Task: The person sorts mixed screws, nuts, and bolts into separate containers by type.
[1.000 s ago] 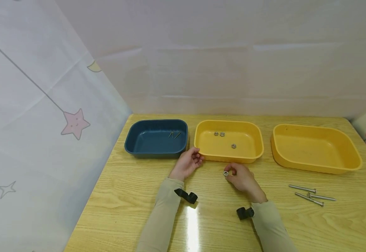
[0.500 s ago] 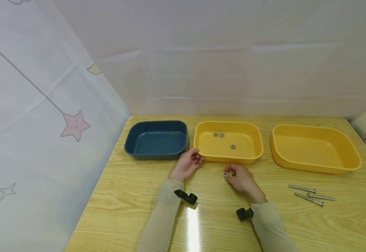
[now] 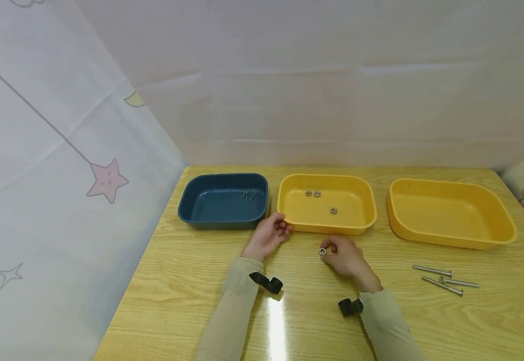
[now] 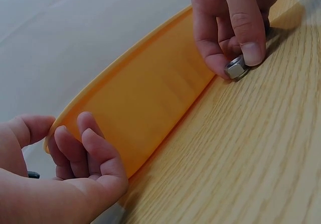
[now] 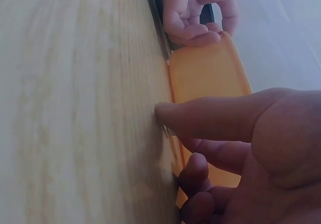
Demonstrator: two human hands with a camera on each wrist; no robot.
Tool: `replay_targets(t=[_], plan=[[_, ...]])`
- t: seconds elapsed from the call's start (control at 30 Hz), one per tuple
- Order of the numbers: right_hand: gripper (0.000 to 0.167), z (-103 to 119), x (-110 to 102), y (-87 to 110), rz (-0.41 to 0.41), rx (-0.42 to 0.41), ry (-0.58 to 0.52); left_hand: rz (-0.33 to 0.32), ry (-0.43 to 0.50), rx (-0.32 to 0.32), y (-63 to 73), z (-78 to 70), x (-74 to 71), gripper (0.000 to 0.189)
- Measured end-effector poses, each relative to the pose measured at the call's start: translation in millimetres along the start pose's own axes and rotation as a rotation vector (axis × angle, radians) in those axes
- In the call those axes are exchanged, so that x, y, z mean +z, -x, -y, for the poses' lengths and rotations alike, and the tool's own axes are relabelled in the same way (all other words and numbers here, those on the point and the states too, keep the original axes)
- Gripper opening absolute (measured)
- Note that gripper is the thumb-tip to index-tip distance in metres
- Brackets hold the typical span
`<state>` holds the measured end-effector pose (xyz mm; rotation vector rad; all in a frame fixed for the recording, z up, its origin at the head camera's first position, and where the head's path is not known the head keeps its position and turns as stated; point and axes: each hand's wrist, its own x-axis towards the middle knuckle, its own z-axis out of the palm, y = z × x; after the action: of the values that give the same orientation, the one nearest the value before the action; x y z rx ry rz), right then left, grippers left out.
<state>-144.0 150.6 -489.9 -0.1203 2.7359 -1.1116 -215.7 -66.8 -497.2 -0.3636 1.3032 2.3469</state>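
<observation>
My right hand [image 3: 345, 254] pinches a metal hex nut [image 3: 322, 251] between thumb and fingertips, close over the wooden table, in front of the middle yellow bin [image 3: 320, 229]. In the left wrist view the nut [image 4: 235, 68] shows its silver side under the thumb; in the right wrist view the thumb mostly hides it. My left hand [image 3: 267, 235] holds that bin by its near left corner, with thumb and fingers on either side of the rim [image 4: 56, 124]. Three more nuts lie inside the bin, two at the back and one nut [image 3: 333, 211] nearer the front.
Left of the middle bin stands a dark blue bin [image 3: 221, 223] with several thin brass-coloured pins [image 3: 253, 195]. A larger yellow bin [image 3: 451, 240] stands to the right. Three long bolts [image 3: 442, 286] lie on the table before it. Walls with printed sheets border the table.
</observation>
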Motion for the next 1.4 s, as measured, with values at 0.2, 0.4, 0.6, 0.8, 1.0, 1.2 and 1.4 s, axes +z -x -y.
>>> replay_targets(t=[0.2, 0.4, 0.6, 0.8, 1.0, 1.2, 1.4], plan=[[0.011, 2, -2, 0.8, 0.011, -0.005, -0.008, 0.007, -0.004, 0.008, -0.4, 0.6, 0.0, 0.012], [0.012, 6, -6, 3.3, 0.035, 0.001, -0.019, 0.004, -0.004, 0.013, 0.5, 0.7, 0.3, 0.012], [0.013, 15, -15, 8.2, 0.032, -0.025, -0.009, -0.008, -0.008, 0.009, 0.6, 0.9, 0.8, 0.011], [0.013, 24, -23, 13.6, 0.0, -0.058, -0.005, -0.01, -0.003, 0.007, -0.3, 0.7, 0.7, 0.011], [0.013, 29, -28, 18.2, -0.041, -0.079, 0.015, -0.008, -0.012, 0.012, 0.9, 0.8, 0.9, 0.012], [0.014, 30, -35, 20.1, -0.031, -0.088, -0.002, -0.009, -0.012, 0.013, 1.4, 0.7, 1.0, 0.01], [0.017, 30, -41, 21.9, -0.053, -0.093, -0.014, -0.008, -0.009, 0.01, 0.8, 0.6, 0.5, 0.012]])
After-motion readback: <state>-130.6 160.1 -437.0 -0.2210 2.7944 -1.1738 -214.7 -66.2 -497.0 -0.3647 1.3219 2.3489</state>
